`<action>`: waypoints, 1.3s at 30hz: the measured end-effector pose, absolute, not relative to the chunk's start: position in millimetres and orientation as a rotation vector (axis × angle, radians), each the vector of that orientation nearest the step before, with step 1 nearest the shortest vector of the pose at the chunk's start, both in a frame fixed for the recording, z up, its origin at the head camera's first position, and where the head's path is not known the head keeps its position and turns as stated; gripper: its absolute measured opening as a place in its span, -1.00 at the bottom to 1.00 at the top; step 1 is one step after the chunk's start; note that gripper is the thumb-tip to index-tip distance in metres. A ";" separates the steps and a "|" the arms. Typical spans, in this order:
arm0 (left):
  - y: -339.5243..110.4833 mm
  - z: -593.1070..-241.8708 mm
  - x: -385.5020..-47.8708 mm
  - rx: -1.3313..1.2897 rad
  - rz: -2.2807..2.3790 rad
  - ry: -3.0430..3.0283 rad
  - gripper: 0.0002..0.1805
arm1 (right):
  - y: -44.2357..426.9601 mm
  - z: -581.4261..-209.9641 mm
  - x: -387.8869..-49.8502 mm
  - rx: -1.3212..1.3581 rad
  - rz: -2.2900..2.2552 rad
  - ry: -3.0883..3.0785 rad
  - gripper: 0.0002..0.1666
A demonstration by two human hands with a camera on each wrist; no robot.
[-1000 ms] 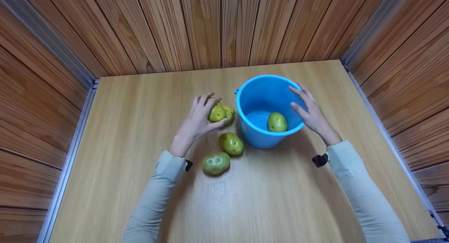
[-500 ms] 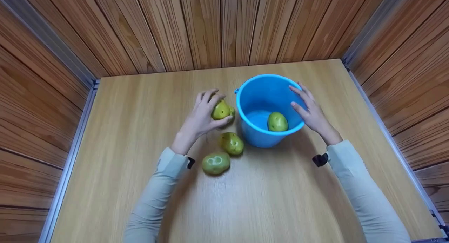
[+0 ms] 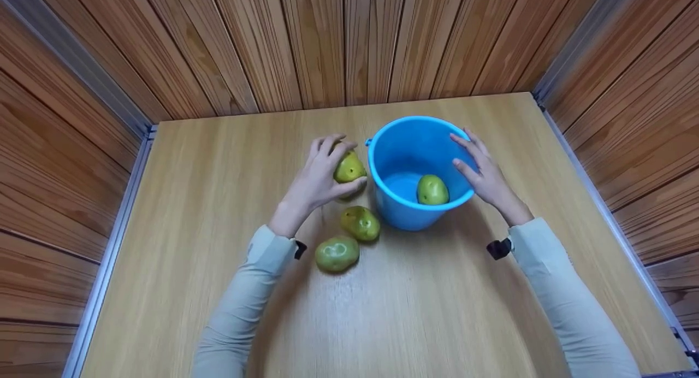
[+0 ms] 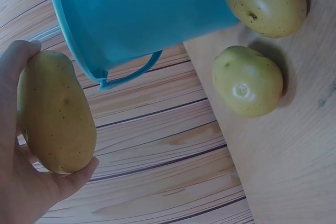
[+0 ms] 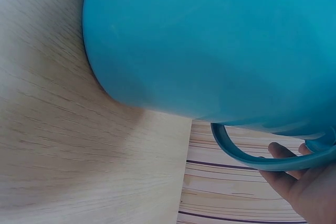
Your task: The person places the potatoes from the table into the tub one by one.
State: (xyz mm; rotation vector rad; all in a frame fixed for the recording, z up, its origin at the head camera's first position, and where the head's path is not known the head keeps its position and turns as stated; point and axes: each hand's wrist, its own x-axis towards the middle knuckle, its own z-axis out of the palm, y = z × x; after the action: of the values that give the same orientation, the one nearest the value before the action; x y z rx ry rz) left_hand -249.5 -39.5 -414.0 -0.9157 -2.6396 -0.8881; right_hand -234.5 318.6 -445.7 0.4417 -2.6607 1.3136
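Note:
My left hand (image 3: 314,178) grips a yellow-green potato (image 3: 349,167), its thumb and fingers spread round it, left of a blue bucket (image 3: 404,217). In the left wrist view the held potato (image 4: 58,111) stands out in front of the bucket. Beneath it, another potato (image 4: 248,81) is mostly hidden in the head view. Two more potatoes, one browner (image 3: 360,223) and one greener (image 3: 337,254), lie nearer me. My right hand (image 3: 489,178) rests at the bucket's right rim with loosely extended fingers over the opening. A looped handle (image 5: 247,157) partly covers those fingers in the right wrist view.
One potato (image 3: 432,190) lies on the bucket's floor. All of this stands on a wooden table (image 3: 409,312) enclosed by plank walls (image 3: 322,45) at the back and both sides. Metal rails (image 3: 112,241) run along the table's side edges.
My left hand has carried its potato slightly right and away from me, closer to the bucket, increasingly covering the potato behind. My right hand and the bucket have stayed put.

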 end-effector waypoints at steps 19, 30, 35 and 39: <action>-22.0 -402.3 -253.4 -0.962 -0.876 -2.606 -0.31 | 305.7 -424.2 -222.5 0.435 1.339 -2.644 -0.40; -15.5 -401.6 -251.4 -0.974 -0.901 -2.619 -0.29 | 296.7 -412.8 -215.8 0.436 1.350 -2.653 -0.42; -8.6 -399.6 -252.9 -1.017 -0.885 -2.610 -0.29 | 306.2 -427.7 -223.9 0.434 1.366 -2.632 -0.41; -3.5 -399.1 -251.7 -1.035 -0.902 -2.613 -0.28 | 316.6 -444.3 -234.0 0.438 1.343 -2.635 -0.40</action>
State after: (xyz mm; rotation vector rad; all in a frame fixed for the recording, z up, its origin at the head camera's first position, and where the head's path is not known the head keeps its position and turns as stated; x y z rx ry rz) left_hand -251.7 -3.5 -399.1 -1.0347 -2.6129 -0.9020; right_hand -234.0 316.6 -444.3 0.4383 -2.6353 1.3426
